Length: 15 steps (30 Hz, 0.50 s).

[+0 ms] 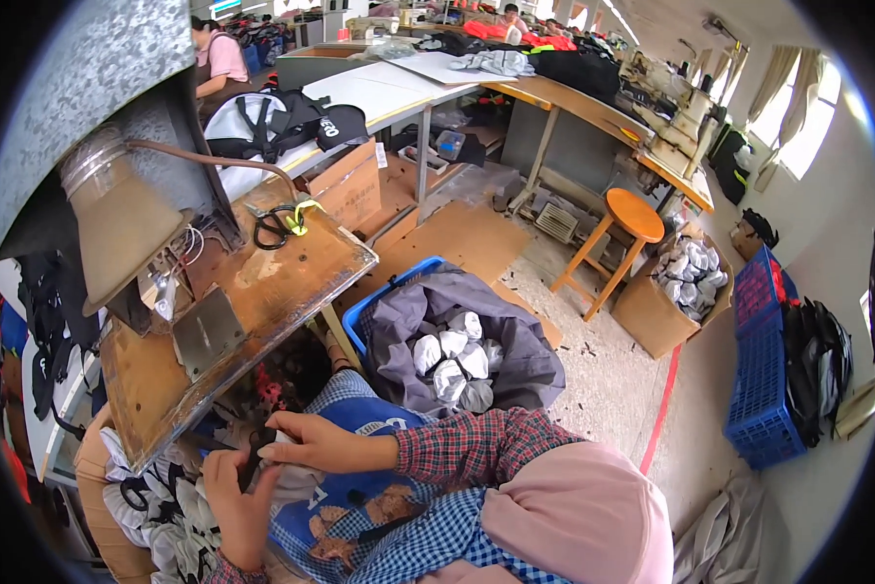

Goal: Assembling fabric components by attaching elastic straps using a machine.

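Over my lap, my left hand (234, 504) and my right hand (323, 444) meet with fingers bent, pinching a small black and greyish-white fabric piece (299, 484). A narrow black part (258, 450) of it stands up between the fingertips; its exact shape is partly hidden. Below and left of my left hand lies a heap of greyish-white fabric pieces (161, 506) with black straps. A blue checked apron (447, 530) with a blue panel covers my lap under both hands. The worn wooden machine table (311, 261) has its edge just beyond my hands.
On the table stand a machine with a cone-shaped part (121, 219) and black-handled scissors (274, 230). A blue basket (358, 316) lined with dark grey cloth holds several white bundles. Farther right are an orange stool (636, 216), a cardboard box (652, 321) and blue crates (757, 380). A person (225, 60) works at far left.
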{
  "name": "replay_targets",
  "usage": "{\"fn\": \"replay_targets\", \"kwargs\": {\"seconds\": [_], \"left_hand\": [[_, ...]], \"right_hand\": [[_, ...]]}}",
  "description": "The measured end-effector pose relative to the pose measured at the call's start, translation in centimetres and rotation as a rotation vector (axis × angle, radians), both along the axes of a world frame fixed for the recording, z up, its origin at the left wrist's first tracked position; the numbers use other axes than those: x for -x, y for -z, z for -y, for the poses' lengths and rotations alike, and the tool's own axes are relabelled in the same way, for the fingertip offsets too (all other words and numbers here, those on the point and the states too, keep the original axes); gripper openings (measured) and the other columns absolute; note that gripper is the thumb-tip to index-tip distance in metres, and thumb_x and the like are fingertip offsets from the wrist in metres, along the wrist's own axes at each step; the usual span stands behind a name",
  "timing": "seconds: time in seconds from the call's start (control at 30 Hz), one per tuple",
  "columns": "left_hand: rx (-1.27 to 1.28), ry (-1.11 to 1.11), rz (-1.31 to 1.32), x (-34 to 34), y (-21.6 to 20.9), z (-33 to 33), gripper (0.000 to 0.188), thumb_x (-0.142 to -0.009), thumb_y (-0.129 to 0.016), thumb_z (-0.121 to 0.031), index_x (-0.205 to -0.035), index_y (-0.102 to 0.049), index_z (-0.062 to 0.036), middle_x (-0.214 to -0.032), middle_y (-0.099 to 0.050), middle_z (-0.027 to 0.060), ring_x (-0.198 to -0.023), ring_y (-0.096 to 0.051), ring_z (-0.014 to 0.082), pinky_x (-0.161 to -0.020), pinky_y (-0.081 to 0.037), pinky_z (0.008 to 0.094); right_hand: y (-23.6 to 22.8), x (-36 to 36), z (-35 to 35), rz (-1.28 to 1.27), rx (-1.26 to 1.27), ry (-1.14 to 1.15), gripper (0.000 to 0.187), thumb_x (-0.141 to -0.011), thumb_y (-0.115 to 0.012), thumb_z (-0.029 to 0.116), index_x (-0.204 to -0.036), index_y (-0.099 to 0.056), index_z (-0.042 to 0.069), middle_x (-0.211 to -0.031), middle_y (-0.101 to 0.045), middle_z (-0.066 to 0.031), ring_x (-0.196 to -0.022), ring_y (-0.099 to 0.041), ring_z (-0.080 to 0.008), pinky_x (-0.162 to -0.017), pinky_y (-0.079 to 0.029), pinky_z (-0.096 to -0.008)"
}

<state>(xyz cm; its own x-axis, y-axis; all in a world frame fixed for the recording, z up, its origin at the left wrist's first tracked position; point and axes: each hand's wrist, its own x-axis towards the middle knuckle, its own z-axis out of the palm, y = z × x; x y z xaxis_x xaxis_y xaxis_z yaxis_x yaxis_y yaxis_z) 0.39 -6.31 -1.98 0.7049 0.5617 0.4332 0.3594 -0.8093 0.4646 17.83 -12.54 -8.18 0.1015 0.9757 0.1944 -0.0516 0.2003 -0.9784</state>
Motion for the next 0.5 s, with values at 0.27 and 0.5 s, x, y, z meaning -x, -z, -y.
{"fn": "replay_targets", "kwargs": {"seconds": [0.27, 0.5], "left_hand": [[1.293, 0.101, 0.289, -0.3, -0.5, 0.1, 0.035, -0.069, -0.081, -0.014, -0.095, -0.064, 0.0014, -0.08, -0.066, 0.002, -0.07, -0.061, 0.0107, -0.066, -0.048, 0.0238], [1.385, 0.158, 0.081, 1.7, 1.2, -3.4, 0.035, -0.073, -0.08, -0.017, -0.099, -0.066, 0.0017, -0.089, -0.068, 0.0025, -0.076, -0.063, 0.0088, -0.071, -0.048, 0.0206]], "right_hand": [[2.1, 1.9, 0.6, -0.442, -0.017, -0.336, 0.031, -0.098, -0.055, 0.033, -0.096, -0.056, 0.002, -0.078, -0.053, 0.0015, -0.075, -0.044, -0.0018, -0.062, -0.04, -0.0233], [-0.9, -0.4, 0.8, 0.185, -0.461, 0.144, 0.026, -0.093, -0.059, 0.021, -0.106, -0.06, -0.002, -0.083, -0.059, -0.0094, -0.078, -0.059, -0.022, -0.071, -0.047, -0.0334]]}}
